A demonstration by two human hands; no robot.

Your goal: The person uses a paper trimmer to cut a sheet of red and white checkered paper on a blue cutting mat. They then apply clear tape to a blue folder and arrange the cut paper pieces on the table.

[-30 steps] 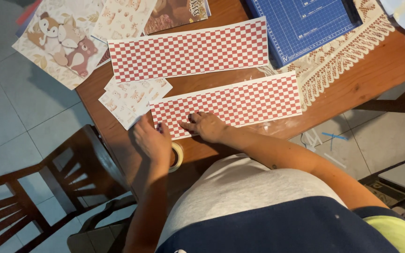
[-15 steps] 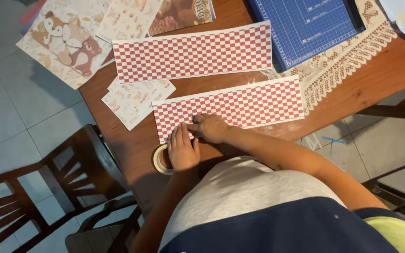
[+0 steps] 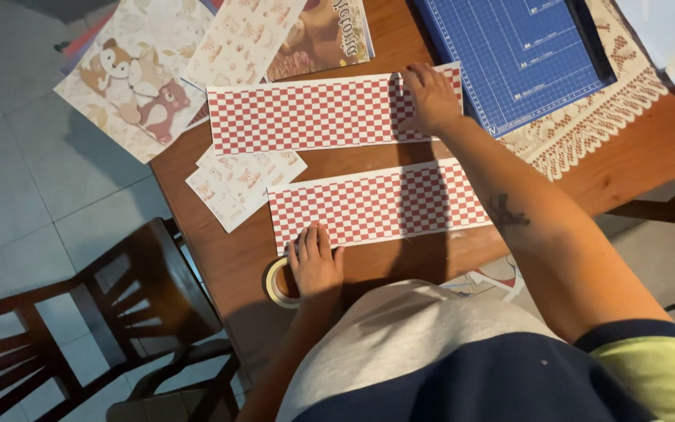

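Observation:
Two long red-and-white checkered paper strips lie on a brown wooden table (image 3: 197,227). My left hand (image 3: 316,262) rests flat, fingers together, on the near strip (image 3: 384,205) at its left lower corner. A roll of tape (image 3: 274,283) lies just left of that hand at the table's edge. My right hand (image 3: 430,98) reaches across and presses on the right end of the far strip (image 3: 306,116), fingers spread, holding nothing.
A blue cutting mat (image 3: 517,55) lies on a lace cloth (image 3: 587,133) at the far right. Patterned paper sheets (image 3: 236,181) and animal-print sheets (image 3: 138,78) lie at the left. A dark wooden chair (image 3: 111,312) stands beside the table on a tiled floor.
My right hand left the near strip and reached up to the far strip's right end. My left hand slid onto the near strip's left corner. The tape roll now lies beside it.

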